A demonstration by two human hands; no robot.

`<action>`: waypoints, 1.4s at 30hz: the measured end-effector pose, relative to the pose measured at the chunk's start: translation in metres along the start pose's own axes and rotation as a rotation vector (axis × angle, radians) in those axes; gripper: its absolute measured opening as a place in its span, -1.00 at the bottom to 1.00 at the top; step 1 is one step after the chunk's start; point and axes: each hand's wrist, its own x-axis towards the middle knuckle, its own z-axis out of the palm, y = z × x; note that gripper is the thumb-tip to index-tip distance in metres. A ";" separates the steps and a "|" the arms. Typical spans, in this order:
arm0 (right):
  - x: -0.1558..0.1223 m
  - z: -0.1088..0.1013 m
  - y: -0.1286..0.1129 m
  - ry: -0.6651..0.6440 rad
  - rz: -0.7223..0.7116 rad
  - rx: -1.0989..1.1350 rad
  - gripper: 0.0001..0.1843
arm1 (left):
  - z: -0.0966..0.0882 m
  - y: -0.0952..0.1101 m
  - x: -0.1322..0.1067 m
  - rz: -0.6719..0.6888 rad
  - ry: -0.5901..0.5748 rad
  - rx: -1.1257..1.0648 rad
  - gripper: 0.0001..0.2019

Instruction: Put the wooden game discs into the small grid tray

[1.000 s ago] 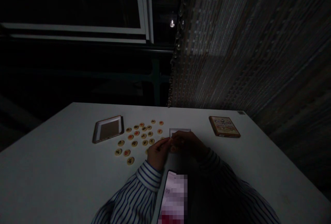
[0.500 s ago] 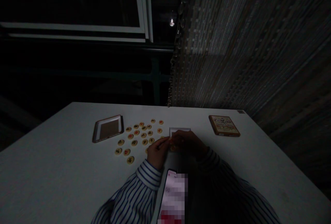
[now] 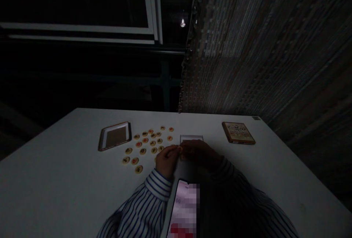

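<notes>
Both hands meet at the middle of a white table (image 3: 68, 179) in dim light. My left hand (image 3: 167, 159) is curled, its fingertips pinched toward my right hand (image 3: 199, 153), which lies closed over something small I cannot make out. Just beyond the hands sits a small clear plastic tray (image 3: 191, 138). Several round cream game pieces (image 3: 148, 145) with red or dark marks lie scattered left of the hands. Both wrists wear striped sleeves.
An open shallow box half (image 3: 114, 136) rests at the left of the pieces. A printed box lid (image 3: 238, 132) lies at the far right. A lit phone screen (image 3: 183, 210) sits low at my chest. A bead curtain (image 3: 261, 47) hangs behind the table.
The hands stay together at the same spot. My left fingertips have shifted slightly toward my right hand. The view has tipped a little.
</notes>
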 end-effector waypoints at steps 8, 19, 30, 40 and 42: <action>0.002 -0.004 -0.003 0.001 0.019 -0.126 -0.76 | -0.004 -0.010 0.005 0.094 -0.049 0.068 -0.82; 0.000 -0.007 -0.007 0.031 -0.007 -0.164 -0.74 | -0.005 -0.014 0.006 0.130 -0.077 0.080 -0.79; 0.001 -0.015 -0.002 0.007 0.002 -0.206 -0.66 | -0.004 -0.016 0.005 0.159 -0.087 0.118 -0.76; -0.011 -0.029 0.030 0.068 0.202 -0.229 -0.67 | -0.002 -0.035 0.004 0.466 -0.179 0.384 -0.80; -0.015 -0.030 0.037 0.107 0.214 -0.204 -0.67 | -0.002 -0.036 0.004 0.501 -0.200 0.435 -0.79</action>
